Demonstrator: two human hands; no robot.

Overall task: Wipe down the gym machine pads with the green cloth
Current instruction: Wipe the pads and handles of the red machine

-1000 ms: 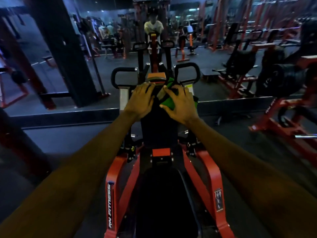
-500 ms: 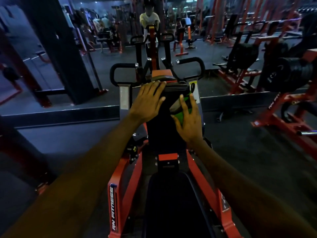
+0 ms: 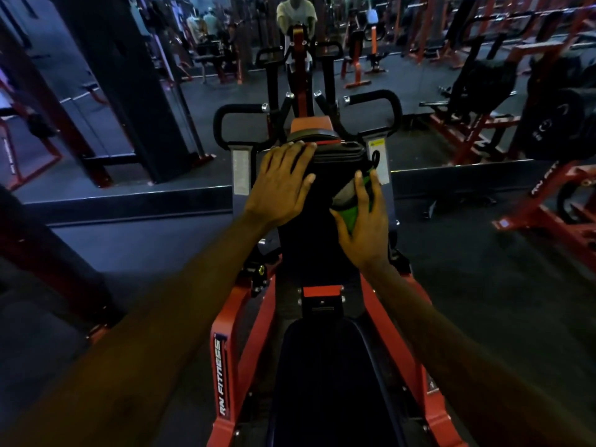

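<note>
A black upright chest pad (image 3: 317,221) stands on a red-framed gym machine (image 3: 232,321) in front of me. My left hand (image 3: 280,185) lies flat with straight fingers on the pad's upper left side. My right hand (image 3: 362,227) presses the green cloth (image 3: 350,212) against the pad's right side; the cloth shows between thumb and fingers, with a paler fold at its top. A black seat pad (image 3: 325,382) lies below, between my forearms.
Black looped handles (image 3: 390,104) rise behind the chest pad. A mirror wall (image 3: 129,75) ahead reflects a person and other machines. Red plate-loaded machines (image 3: 554,195) stand to the right. Dark rubber floor (image 3: 483,285) spreads on both sides.
My right hand has slid the green cloth down from the pad's top onto its right side. My left hand stayed on the pad's upper left. The view has dropped closer.
</note>
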